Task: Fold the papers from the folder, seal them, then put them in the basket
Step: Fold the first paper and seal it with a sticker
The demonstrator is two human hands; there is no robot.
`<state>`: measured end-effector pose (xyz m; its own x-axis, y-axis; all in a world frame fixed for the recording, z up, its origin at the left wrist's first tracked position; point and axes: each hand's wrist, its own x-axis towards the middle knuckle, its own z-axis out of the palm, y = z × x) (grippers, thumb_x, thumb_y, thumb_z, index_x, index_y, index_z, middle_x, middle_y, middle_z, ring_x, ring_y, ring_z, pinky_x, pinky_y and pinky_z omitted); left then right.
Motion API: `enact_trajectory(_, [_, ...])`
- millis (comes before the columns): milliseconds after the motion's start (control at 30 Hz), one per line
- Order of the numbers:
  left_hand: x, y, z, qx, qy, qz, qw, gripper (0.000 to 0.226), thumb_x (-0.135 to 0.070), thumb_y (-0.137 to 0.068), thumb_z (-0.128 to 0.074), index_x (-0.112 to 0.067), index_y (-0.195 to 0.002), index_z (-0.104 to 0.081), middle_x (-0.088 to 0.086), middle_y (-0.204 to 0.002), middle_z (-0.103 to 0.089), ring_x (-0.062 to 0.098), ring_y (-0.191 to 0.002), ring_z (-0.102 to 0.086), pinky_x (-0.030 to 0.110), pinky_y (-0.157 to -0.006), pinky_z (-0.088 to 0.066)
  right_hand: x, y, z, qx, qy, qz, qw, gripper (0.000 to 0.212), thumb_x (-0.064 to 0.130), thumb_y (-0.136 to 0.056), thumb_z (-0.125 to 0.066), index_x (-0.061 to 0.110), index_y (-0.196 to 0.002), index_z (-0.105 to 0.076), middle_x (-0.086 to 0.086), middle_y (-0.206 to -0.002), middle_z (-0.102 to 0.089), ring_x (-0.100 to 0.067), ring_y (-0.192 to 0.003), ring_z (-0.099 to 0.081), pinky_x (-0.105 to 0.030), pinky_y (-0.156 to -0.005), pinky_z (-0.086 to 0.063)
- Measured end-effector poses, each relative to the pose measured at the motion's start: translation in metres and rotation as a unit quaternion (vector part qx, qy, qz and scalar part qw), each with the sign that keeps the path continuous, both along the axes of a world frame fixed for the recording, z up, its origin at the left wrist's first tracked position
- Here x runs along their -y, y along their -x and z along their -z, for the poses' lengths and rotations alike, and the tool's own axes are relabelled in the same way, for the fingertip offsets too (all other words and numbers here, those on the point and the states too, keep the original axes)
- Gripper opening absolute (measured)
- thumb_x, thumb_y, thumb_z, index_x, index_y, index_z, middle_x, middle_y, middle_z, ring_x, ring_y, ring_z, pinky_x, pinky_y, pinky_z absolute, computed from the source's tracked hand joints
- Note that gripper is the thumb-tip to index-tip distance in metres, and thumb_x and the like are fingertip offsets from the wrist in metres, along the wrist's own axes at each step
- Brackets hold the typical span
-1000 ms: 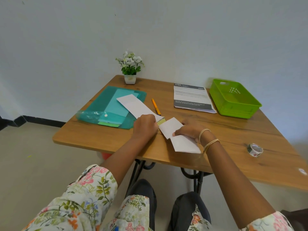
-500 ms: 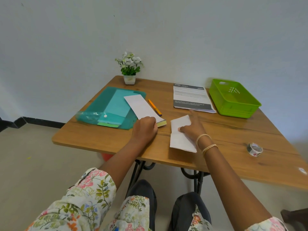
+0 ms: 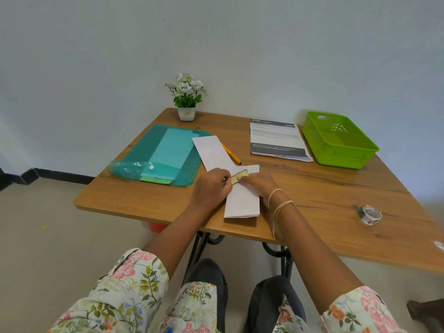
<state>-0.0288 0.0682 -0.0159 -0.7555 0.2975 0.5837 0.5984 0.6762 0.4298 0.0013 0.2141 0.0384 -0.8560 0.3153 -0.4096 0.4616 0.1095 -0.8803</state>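
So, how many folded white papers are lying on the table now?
2. One folded white paper lies under both hands at the near edge; the other folded white paper lies beside the teal folder. More may be hidden inside the folder.

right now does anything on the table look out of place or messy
Little stands out. The tape roll lies alone near the table's right front edge, far from the hands working on the folded paper. The pen is partly tucked under a white sheet. Nothing looks spilled or torn.
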Motion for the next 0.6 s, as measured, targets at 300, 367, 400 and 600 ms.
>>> enact_trajectory(300, [0.0012, 0.0029, -0.0004, 0.042, 0.031, 0.006, 0.999, 0.042, -0.040, -0.085, -0.067, -0.020, -0.123, -0.064, 0.001, -0.122, -0.065, 0.017, -0.107, -0.061, 0.026, -0.081, -0.048, -0.0063, -0.0014, 0.0027, 0.029, 0.015, -0.007, 0.999, 0.054, 0.007, -0.078, -0.072, 0.001, -0.127, -0.048, -0.018, -0.111, -0.065, -0.031, -0.094, -0.067, -0.035, -0.074, -0.055])
enact_trajectory(367, [0.0015, 0.0040, -0.0007, 0.057, 0.040, 0.004, 0.998, 0.042, -0.040, -0.085, -0.067, -0.019, -0.122, -0.064, 0.001, -0.122, -0.065, 0.018, -0.107, -0.061, 0.027, -0.082, -0.048, -0.0069, -0.0019, 0.0051, 0.016, 0.011, -0.007, 1.000, 0.047, 0.005, -0.078, -0.071, -0.001, -0.120, -0.052, -0.016, -0.102, -0.066, -0.030, -0.087, -0.067, -0.033, -0.069, -0.054])
enact_trajectory(400, [0.0013, 0.0045, -0.0005, 0.066, 0.042, 0.001, 0.997, 0.041, -0.041, -0.086, -0.066, -0.019, -0.120, -0.065, 0.001, -0.121, -0.066, 0.018, -0.105, -0.061, 0.026, -0.080, -0.047, -0.0069, -0.0022, 0.0061, 0.009, 0.006, -0.008, 1.000, 0.042, 0.005, -0.079, -0.070, -0.001, -0.117, -0.053, -0.014, -0.098, -0.065, -0.029, -0.084, -0.065, -0.031, -0.066, -0.052])
enact_trajectory(600, [-0.0011, 0.0037, 0.0004, 0.099, 0.054, -0.002, 0.994, 0.036, -0.042, -0.090, -0.060, -0.024, -0.121, -0.064, -0.002, -0.123, -0.065, 0.012, -0.106, -0.059, 0.020, -0.080, -0.043, -0.0059, 0.0011, 0.0099, -0.008, -0.031, -0.013, 0.999, 0.030, 0.008, -0.081, -0.067, 0.005, -0.106, -0.052, -0.011, -0.098, -0.059, -0.022, -0.079, -0.060, -0.026, -0.061, -0.046])
